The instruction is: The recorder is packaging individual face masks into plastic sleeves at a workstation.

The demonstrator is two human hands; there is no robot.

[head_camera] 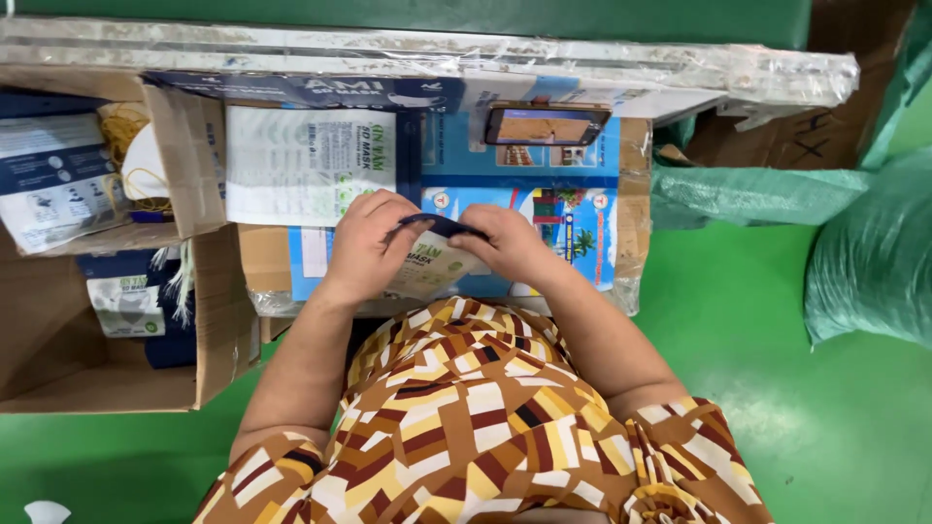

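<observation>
Both sets of fingers pinch the dark top edge of a mask pouch: left hand curled over its left end, right hand clamped on the right end, thumbs under, I think, but hidden. Pouch is white with a dark blue top strip, held tilted just above the worktop, close to my belly. Worktop is covered in blue printed sheets. Stack of white printed pouches lies just beyond my left hand. Phone lies flat past my right hand, screen lit. Cardboard box at left holds more pouches and yellow rubber bands. Second open box sits lower left on green floor. Green sacks far right.
</observation>
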